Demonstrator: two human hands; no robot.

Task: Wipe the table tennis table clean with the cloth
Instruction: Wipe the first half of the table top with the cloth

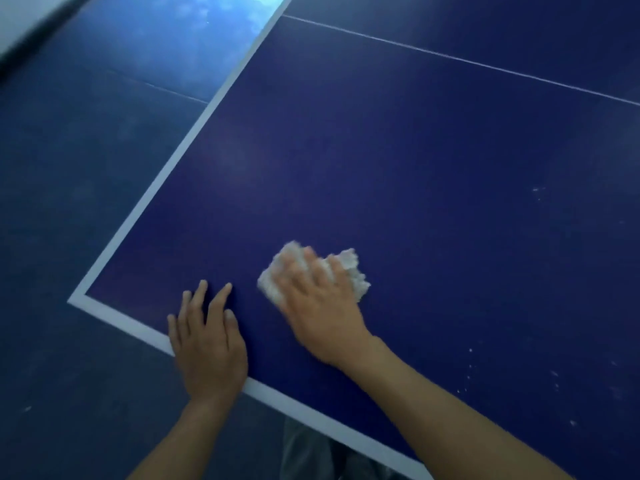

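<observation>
Surroundings:
- Blue floor (69, 202), filling the view from 7 to 11 o'clock. There is a pale glare patch (214, 22) near 11 o'clock and a dark band (34, 39) at the far 10 o'clock corner.
- Grey garment (304, 445) at 6 o'clock, below the table's near edge. It is cut off by the frame.

Table tennis table (381, 168):
- Dark blue top with a white border stripe (156, 188). Its corner sits at 8 o'clock.
- A thin white centre line (450, 57) runs from 12 toward 3 o'clock.
- Scattered white specks (467, 368) lie at 4 o'clock, well apart from the hands.

Cloth (351, 268):
- White and fluffy, lying on the table top just toward 6 o'clock from mid-view. It is largely covered by the hand, so its full outline is hidden.

Right hand (318, 299):
- Lies palm down on the cloth with its fingers spread across it, pressing rather than gripping. It is motion-blurred, so the fingertips are hard to make out.

Left hand (207, 344):
- At 7 o'clock, flat on the table with its fingers straight and slightly apart. It holds nothing, and its heel overlaps the near border stripe.
</observation>
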